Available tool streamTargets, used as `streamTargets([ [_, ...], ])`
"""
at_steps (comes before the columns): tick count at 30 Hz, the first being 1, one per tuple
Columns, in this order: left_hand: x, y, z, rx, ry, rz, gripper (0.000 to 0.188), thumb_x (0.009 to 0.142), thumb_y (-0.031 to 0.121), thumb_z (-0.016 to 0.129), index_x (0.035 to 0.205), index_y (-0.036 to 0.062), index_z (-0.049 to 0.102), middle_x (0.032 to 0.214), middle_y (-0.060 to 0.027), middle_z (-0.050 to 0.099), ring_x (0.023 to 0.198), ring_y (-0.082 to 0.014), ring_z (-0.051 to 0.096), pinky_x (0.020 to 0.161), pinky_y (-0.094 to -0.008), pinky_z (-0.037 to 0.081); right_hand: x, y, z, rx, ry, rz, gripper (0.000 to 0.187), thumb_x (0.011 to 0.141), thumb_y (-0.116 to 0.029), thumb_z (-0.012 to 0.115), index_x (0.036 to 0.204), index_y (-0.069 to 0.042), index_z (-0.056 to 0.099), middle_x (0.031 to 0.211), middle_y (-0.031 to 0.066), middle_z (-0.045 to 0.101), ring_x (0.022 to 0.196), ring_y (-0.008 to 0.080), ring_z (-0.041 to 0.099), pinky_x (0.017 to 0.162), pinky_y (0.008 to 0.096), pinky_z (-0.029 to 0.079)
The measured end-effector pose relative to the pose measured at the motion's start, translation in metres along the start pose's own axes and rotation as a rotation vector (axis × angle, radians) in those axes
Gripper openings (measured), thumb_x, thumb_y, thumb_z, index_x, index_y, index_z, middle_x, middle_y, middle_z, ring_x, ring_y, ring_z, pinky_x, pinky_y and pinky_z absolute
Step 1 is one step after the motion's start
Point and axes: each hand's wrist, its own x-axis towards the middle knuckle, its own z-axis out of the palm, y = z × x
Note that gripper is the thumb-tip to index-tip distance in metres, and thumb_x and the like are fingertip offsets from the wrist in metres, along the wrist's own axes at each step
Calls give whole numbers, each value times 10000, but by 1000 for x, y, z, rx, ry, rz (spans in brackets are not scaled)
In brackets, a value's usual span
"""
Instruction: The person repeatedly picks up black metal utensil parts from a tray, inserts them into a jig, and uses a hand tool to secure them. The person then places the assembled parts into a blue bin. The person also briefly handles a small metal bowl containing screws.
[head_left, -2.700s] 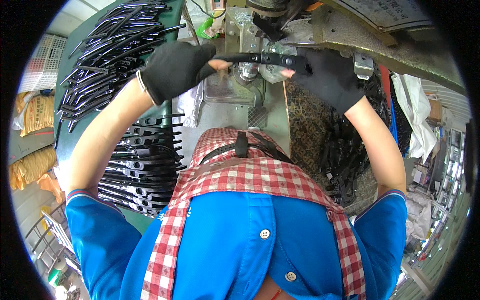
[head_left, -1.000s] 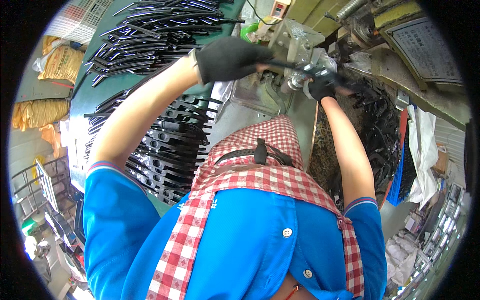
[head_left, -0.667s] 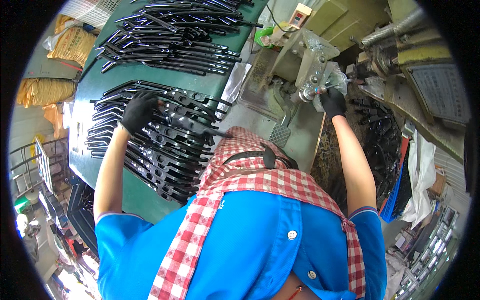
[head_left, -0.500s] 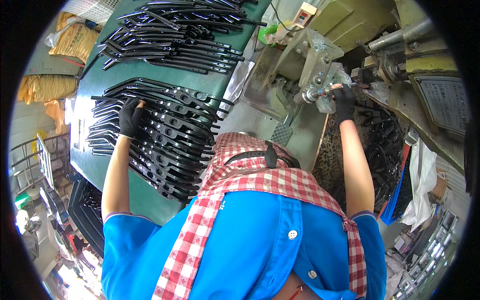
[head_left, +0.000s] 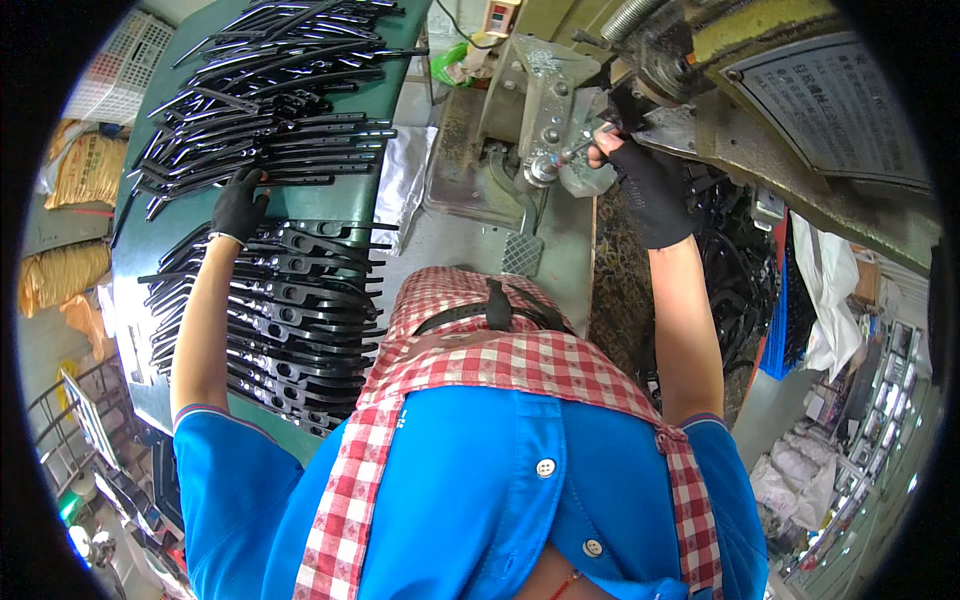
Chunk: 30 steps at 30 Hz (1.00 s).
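Observation:
My left hand [head_left: 240,205], in a black fingerless glove, reaches to the near edge of the far pile of black bent metal rods [head_left: 280,125]. Its fingers are curled on the lowest rod there. Just nearer on the green table lies a row of similar bent black rods with flat, holed brackets [head_left: 300,315]. My right hand [head_left: 650,190], gloved the same way, is at the machine, beside a metal spindle fitting [head_left: 543,168]. Its thumb and fingers are pinched together near the fitting's end and clear plastic wrap [head_left: 588,178]; what they hold is hidden.
The green machine body [head_left: 800,110] with a metal plate fills the upper right. A foot pedal [head_left: 522,254] stands low in the middle. Below my right arm are black parts [head_left: 735,280] in a heap. A white crate [head_left: 120,65] and yellowish sacks [head_left: 90,165] are at the far left.
My left hand has moved from the row of bracketed rods to the farther pile. My right hand stays at the machine, its wrist turned. The whole view has shifted.

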Motion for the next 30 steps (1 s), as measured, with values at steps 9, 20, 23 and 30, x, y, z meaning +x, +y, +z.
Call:
streamTargets([
  [9,1,-25,13,70,-54,201,442,695,67,604,1131,119,560,1191,-164,523,1015,-387,550,833,-434,470,-22,30,-8,-61,164,-121,226,811,-175,689,920,-13,575,730,27,628,639,116,596,615,257,488],
  [20,10,6,8,-399,-174,219,319,828,51,614,1144,47,567,1100,-103,632,1007,-236,603,896,-341,451,-153,141,-250,-1354,171,590,455,741,-412,671,983,-29,638,1007,182,628,974,339,581,833,418,463],
  [23,14,52,7,-712,-231,121,300,863,87,591,1155,21,575,1120,-100,635,1056,-207,590,931,-315,432,-152,130,-225,-1414,173,680,540,727,-488,673,1014,-32,639,1066,210,607,1040,375,546,878,439,443],
  [30,33,175,-48,-446,-119,508,353,872,217,589,1154,30,486,977,-166,626,876,-342,628,730,-369,498,-131,67,-198,-837,736,107,402,863,-354,609,993,25,579,934,148,631,856,272,605,782,402,473],
])
